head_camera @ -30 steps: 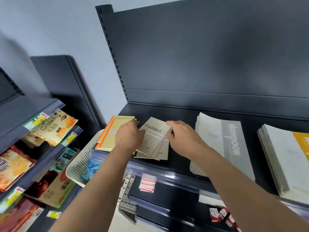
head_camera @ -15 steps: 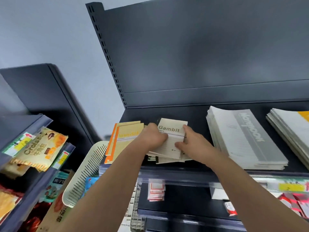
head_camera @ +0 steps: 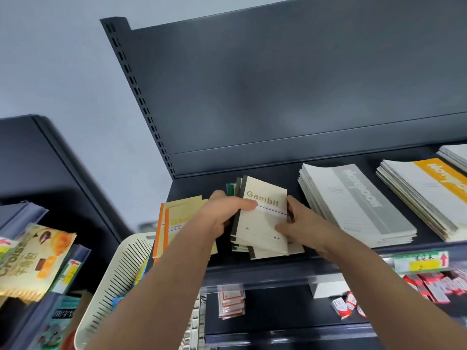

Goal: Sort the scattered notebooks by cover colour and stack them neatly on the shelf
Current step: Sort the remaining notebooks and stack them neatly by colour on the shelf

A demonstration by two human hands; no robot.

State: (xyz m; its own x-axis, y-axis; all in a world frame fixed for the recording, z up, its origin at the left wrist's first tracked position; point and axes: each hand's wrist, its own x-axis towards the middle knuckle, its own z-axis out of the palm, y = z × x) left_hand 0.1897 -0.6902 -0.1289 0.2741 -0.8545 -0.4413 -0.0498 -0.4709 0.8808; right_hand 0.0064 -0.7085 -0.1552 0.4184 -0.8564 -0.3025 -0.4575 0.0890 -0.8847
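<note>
Gambit notebooks (head_camera: pixel 262 218), a loose cream bundle, sit at the dark shelf (head_camera: pixel 252 170) front, gripped by both hands: left hand (head_camera: pixel 222 213) thumb curled across the top cover, right hand (head_camera: pixel 300 226) fingers (head_camera: pixel 283 227) pinching the right edge.

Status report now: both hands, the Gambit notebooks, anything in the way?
Left hand grips the Gambit notebooks at the spine side, right hand holds their right edge. Fanned, not squared. Orange-spined notebooks lie left, grey stack right.
</note>
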